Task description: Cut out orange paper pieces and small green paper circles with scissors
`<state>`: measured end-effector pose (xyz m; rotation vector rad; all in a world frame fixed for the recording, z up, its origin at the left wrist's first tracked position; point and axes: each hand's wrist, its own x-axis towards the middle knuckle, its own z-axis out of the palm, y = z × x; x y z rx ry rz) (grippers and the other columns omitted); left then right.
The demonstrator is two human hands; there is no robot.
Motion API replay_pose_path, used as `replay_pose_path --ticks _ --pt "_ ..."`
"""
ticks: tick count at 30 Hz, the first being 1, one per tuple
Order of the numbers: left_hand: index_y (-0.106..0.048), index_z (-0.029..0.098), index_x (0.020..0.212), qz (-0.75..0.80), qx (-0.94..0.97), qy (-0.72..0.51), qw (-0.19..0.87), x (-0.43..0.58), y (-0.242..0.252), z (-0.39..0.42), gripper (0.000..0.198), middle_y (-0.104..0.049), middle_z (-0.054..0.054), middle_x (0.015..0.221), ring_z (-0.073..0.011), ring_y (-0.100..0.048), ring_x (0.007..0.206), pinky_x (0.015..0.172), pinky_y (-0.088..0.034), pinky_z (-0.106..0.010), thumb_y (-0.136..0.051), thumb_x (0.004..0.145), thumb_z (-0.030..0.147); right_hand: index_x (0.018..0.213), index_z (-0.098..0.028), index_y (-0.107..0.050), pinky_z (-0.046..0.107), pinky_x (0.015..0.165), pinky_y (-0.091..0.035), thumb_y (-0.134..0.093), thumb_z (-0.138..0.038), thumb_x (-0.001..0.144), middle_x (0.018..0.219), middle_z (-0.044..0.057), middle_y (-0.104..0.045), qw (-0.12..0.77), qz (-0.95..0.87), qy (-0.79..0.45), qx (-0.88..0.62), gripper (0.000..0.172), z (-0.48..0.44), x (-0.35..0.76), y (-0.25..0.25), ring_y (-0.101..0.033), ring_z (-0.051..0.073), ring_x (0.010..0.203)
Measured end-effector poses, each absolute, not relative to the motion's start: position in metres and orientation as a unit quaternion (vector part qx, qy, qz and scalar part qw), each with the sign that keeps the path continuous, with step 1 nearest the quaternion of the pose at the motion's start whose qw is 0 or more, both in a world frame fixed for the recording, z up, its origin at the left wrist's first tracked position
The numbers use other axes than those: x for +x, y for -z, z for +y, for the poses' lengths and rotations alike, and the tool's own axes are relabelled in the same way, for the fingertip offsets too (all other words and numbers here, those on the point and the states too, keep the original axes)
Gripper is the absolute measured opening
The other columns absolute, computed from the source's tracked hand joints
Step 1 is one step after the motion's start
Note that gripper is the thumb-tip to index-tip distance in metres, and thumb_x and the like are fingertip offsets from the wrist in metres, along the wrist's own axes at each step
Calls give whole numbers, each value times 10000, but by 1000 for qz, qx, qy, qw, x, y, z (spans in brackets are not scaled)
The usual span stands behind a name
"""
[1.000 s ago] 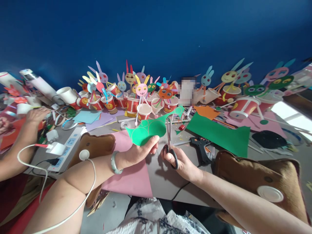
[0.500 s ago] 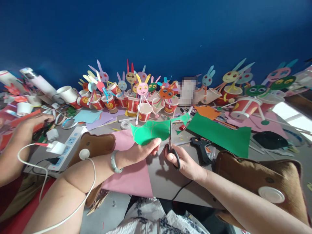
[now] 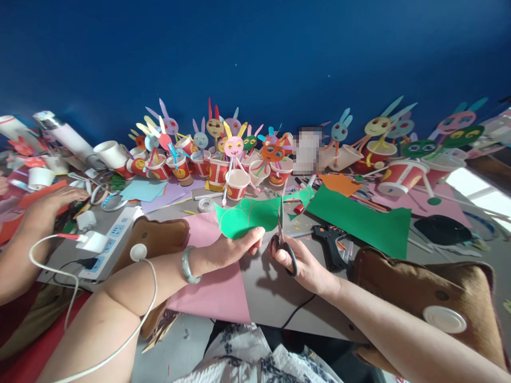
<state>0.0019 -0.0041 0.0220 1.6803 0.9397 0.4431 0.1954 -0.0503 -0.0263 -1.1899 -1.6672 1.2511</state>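
My left hand [image 3: 233,248] pinches a green paper piece [image 3: 247,217] marked with pencilled curves and holds it above the grey table [image 3: 267,290]. My right hand [image 3: 297,261] grips black-handled scissors [image 3: 284,242], blades pointing up against the right edge of the green piece. A small green offcut [image 3: 300,196] hangs just right of the blades. A pink sheet [image 3: 215,284] lies under my left wrist, which wears a pale bangle.
Paper-cup rabbit figures [image 3: 233,165] crowd the table's back edge. A large green sheet [image 3: 359,219] and a black glue gun [image 3: 329,239] lie to the right. Brown cushions [image 3: 423,295] flank me. Another person's hand [image 3: 50,202] rests at far left by a white power strip [image 3: 107,242].
The green piece has turned and lowered in my left hand. The scissors have cut further along its right edge, the offcut now nearly apart. The other person's hand has slid down the table.
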Motion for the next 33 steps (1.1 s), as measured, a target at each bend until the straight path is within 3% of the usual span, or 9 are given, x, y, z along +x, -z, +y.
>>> replay_pose_path --ticks 11,33 --pt "-439 200 629 411 714 -161 544 4 -27 -3 397 -462 29 622 -113 -479 624 861 -461 -252 -336 953 405 743 -185 -485 256 549 -337 -465 -853 778 650 -27 -431 355 -645 -492 -464 670 -50 195 26 -372 121 598" --pt "-466 187 634 392 704 -186 563 2 -21 -1 409 -467 35 612 -98 -487 632 834 -447 -248 -363 982 376 722 -186 -480 264 559 -326 -474 -879 743 646 -32 -415 359 -632 -494 -476 693 -50 195 28 -362 122 601"
